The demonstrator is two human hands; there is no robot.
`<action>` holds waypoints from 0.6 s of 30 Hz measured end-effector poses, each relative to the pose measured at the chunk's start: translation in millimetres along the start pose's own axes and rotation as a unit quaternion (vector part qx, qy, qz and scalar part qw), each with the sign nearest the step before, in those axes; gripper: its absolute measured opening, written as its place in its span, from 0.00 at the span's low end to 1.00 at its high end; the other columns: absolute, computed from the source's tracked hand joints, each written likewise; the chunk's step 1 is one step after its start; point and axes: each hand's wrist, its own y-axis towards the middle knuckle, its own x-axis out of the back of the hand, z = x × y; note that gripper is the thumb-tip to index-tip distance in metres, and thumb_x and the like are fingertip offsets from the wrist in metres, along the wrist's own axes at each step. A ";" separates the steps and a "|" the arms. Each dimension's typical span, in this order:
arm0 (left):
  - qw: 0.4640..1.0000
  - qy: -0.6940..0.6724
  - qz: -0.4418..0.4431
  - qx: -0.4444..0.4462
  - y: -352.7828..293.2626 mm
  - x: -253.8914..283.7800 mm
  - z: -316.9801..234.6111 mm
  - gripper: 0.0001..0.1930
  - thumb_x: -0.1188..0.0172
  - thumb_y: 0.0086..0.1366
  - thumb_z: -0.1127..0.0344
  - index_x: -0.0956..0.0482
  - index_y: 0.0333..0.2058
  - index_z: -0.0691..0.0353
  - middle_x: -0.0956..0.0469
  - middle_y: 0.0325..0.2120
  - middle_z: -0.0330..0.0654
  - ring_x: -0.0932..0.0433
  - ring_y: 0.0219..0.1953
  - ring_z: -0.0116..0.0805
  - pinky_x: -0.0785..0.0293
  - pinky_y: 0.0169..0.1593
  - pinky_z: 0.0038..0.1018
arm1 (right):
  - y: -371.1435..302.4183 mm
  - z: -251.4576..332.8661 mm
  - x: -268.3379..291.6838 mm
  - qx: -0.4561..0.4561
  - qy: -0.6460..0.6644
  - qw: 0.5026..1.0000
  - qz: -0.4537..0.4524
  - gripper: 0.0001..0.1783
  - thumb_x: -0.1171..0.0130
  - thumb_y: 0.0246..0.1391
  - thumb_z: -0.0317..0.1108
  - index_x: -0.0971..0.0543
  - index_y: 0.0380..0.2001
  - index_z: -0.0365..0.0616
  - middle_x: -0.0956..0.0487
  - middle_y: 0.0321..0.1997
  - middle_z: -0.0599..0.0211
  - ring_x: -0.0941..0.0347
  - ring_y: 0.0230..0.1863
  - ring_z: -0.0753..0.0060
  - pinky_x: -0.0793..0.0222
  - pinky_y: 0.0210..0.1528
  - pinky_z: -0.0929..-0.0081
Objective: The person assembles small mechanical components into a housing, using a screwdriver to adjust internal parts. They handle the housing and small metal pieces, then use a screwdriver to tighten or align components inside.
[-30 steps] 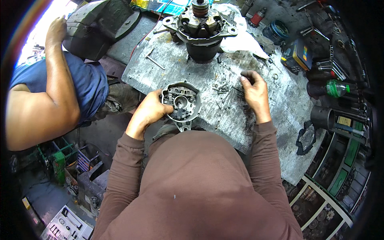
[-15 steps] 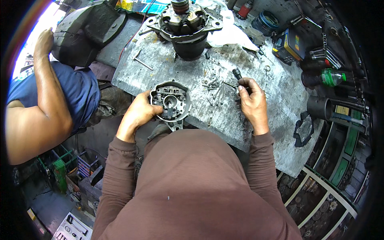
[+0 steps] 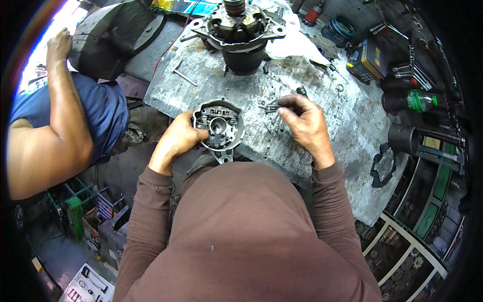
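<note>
My left hand [image 3: 180,135] grips the left rim of a round metal housing [image 3: 237,132], its thumb lying over the edge. The housing has a central bore, dark fittings inside and a mounting lug toward me. Over the bench, my right hand [image 3: 309,123] is closed, thumb and fingers pinching at a bolt [image 3: 271,107] in a loose group of long thin bolts. Its fingers partly cover the group. Just beyond the knuckles shows the end of a black socket-like tool [image 3: 302,91]; the rest is hidden behind the hand.
A larger motor-like assembly [image 3: 244,55] stands at the back of the metal bench [image 3: 347,146]. A T-shaped tool [image 3: 185,77] lies at left. A green-labelled bottle [image 3: 421,101], a dark cylinder [image 3: 403,139] and a black strap [image 3: 382,168] line the right side. Another person's arm [image 3: 65,110] is at far left.
My right hand has shifted left from the black tool onto the bolts, while the tool stays about where it was. My left hand keeps hold of the housing.
</note>
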 end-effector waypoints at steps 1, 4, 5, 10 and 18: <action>1.000 -0.005 0.002 0.002 -0.7 -0.1 -0.3 0.28 0.28 0.52 0.72 0.18 0.53 0.78 0.11 0.40 0.54 0.13 0.41 0.40 0.18 0.50 0.35 | 1.8 2.1 -13.0 0.012 0.033 0.999 0.018 0.13 0.32 0.66 0.29 0.13 0.50 0.34 0.10 0.44 0.59 0.15 0.45 0.71 0.19 0.50 0.71; 1.000 -0.011 0.007 0.013 -2.2 -0.4 -4.9 0.27 0.29 0.53 0.73 0.18 0.53 0.78 0.11 0.42 0.53 0.13 0.42 0.39 0.18 0.52 0.34 | 11.1 11.2 -43.2 0.005 0.054 0.995 0.080 0.13 0.30 0.67 0.27 0.14 0.51 0.32 0.10 0.46 0.59 0.15 0.47 0.72 0.19 0.52 0.72; 1.000 -0.017 0.006 0.007 -2.9 -0.7 -6.8 0.27 0.29 0.53 0.74 0.18 0.53 0.79 0.11 0.42 0.53 0.13 0.43 0.38 0.18 0.52 0.34 | 15.6 14.3 -51.4 0.028 0.031 0.996 0.077 0.12 0.31 0.65 0.30 0.13 0.48 0.34 0.10 0.45 0.51 0.11 0.46 0.59 0.17 0.51 0.65; 0.999 0.012 0.007 0.033 -5.2 1.3 -14.6 0.27 0.29 0.53 0.71 0.18 0.52 0.79 0.11 0.39 0.53 0.14 0.40 0.38 0.18 0.48 0.36 | 38.3 22.8 -87.4 0.180 -0.084 0.978 0.058 0.09 0.28 0.59 0.30 0.12 0.41 0.37 0.16 0.39 0.54 0.16 0.44 0.48 0.20 0.48 0.59; 1.000 -0.013 0.001 0.015 -5.8 -3.1 1.4 0.28 0.28 0.53 0.70 0.19 0.53 0.79 0.12 0.40 0.56 0.14 0.42 0.41 0.18 0.51 0.36 | 22.3 7.4 -46.6 0.149 -0.124 0.981 -0.012 0.09 0.31 0.64 0.33 0.14 0.41 0.38 0.13 0.41 0.54 0.13 0.42 0.57 0.19 0.46 0.61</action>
